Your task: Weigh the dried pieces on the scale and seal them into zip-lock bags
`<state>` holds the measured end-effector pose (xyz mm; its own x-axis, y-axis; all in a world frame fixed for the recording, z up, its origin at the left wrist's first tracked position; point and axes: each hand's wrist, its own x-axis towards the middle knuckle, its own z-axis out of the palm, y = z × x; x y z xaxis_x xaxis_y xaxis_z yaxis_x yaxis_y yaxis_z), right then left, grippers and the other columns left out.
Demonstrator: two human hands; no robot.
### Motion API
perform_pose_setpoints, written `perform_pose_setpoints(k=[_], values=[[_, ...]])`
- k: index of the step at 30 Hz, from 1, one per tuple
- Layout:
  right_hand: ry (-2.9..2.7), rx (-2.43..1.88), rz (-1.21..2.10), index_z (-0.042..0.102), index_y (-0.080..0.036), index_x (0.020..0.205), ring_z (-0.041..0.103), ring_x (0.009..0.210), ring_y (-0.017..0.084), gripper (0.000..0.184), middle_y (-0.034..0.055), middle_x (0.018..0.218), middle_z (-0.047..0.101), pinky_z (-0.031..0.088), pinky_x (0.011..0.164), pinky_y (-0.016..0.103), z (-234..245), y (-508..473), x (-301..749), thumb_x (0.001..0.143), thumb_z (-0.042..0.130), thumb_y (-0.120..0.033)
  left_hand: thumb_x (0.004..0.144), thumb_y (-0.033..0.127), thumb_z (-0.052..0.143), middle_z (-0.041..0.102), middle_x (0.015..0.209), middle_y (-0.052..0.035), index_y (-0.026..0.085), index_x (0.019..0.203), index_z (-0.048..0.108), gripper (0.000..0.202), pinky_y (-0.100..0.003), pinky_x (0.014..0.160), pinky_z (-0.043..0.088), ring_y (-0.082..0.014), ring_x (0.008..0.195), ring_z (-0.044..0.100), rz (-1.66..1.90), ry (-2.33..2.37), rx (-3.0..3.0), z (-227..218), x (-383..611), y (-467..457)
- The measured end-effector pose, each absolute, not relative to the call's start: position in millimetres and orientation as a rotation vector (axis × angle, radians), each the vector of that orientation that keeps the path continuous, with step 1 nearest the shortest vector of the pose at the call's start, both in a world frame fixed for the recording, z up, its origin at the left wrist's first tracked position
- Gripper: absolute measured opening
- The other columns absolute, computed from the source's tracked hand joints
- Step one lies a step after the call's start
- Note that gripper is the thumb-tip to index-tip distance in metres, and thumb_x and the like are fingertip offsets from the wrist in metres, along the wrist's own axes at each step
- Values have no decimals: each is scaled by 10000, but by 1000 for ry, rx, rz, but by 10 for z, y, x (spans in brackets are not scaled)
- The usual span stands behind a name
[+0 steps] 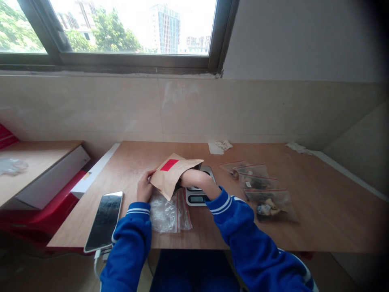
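Observation:
A brown paper bag with a red label is tilted above the table, its mouth facing right. My left hand grips the bag's closed left end, fingers wrapped round it. Through the mouth reaches my right hand, its fingers hidden inside the paper, so what they do cannot be seen. Below the bag lie clear zip bags with red seal strips. Partly covered by the bag and my right wrist is a small digital scale with its display toward me.
Several filled zip bags lie on the right of the wooden table. A tablet with a white cable is at the left edge. White crumpled tissue rests near the wall. Left stand a red stool and another table.

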<state>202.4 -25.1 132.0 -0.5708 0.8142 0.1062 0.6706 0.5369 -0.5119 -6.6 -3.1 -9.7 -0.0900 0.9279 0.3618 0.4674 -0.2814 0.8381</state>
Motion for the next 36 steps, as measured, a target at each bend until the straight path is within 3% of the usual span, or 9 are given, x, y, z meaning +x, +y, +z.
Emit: perform_pose_setpoints(k=[3,6,14,20,25,30,36], values=[[-2584,-1174,709,606,-221,1223,508,1234,262,495,76,1258,621,374,1094,376,1334,-322,2089,747,714,-141,732,244,568,705,1037,-58,182,1047,655,332,-328,859,469,-222,985,629,1343,1546,1740,-114,-78,-18],[-2639,-1100,737,609,-243,1218,456,1289,248,438,39,1315,584,301,1140,414,1331,-383,2156,792,652,-146,723,240,572,707,1040,-50,189,1052,656,344,-318,845,470,-220,979,632,1329,1580,1753,-126,-94,-18],[-2480,-896,563,705,-211,938,594,1057,176,197,29,1079,686,438,956,312,1379,-620,2353,864,565,-95,729,274,578,707,1052,-55,191,1070,650,358,-325,831,482,-232,965,640,1283,1620,1782,-129,-110,-11],[-1903,-1165,257,693,-268,1017,594,913,181,176,22,952,688,429,864,346,1477,-855,2641,890,572,-279,730,266,559,697,1071,-56,197,1099,631,382,-319,819,482,-231,947,642,1242,1657,1845,-185,-139,28],[-1413,-1344,442,651,-186,1083,608,790,179,372,71,926,685,474,713,303,860,-475,3147,849,552,-459,751,364,554,710,923,-59,171,1017,646,341,-300,724,483,-227,825,645,1195,1747,1859,-214,-155,71],[-1418,-1571,468,627,-158,906,615,725,185,363,71,834,683,475,666,305,176,-17,3308,763,599,-490,770,462,551,699,880,-52,163,1014,643,396,-288,679,471,-226,796,633,1204,1759,1848,-225,-157,85],[-1534,-1553,442,646,-182,730,627,740,195,400,69,759,688,471,710,304,73,24,3300,813,518,-552,785,458,550,682,876,-41,174,963,624,343,-294,703,467,-208,786,621,1184,1727,1885,-246,-178,93]])
